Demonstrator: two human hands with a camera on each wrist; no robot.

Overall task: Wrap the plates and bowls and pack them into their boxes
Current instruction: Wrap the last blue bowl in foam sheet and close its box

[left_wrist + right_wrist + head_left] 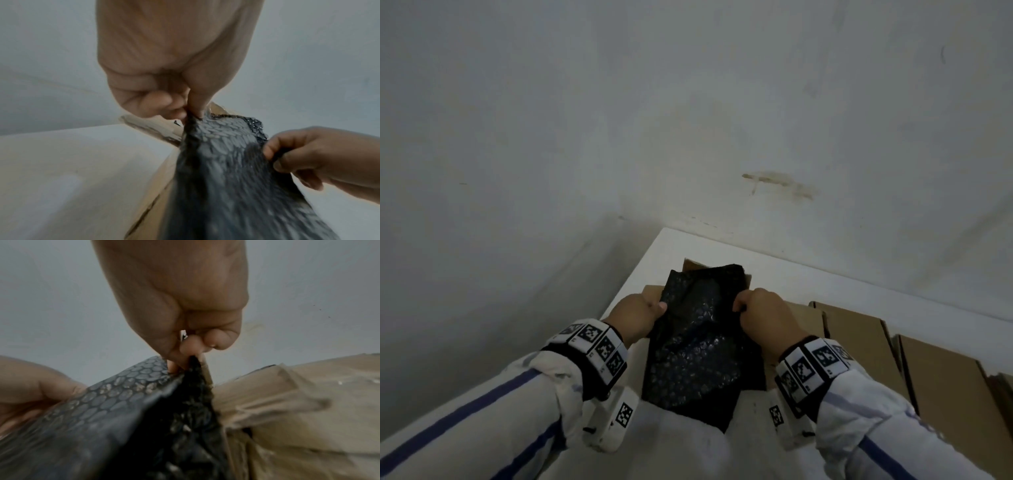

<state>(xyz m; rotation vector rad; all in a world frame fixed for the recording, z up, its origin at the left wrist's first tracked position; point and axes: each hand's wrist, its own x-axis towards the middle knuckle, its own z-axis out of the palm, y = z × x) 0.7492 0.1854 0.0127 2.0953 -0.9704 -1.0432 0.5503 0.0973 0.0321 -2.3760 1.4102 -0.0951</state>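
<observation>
Both hands pinch the black wrap [700, 337] between them, left hand [635, 317] on its left edge, right hand [765, 313] on its right, above brown boxes [859, 339] lying below and right.

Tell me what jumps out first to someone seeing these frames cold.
The black bubble wrap, held up at centre between both hands above the cardboard boxes, dominates every view. The left hand and right hand each pinch an upper edge of the sheet in a tight grip. Behind it, flat brown boxes line the white table against a stained wall; no plate or bowl is visible.
</observation>
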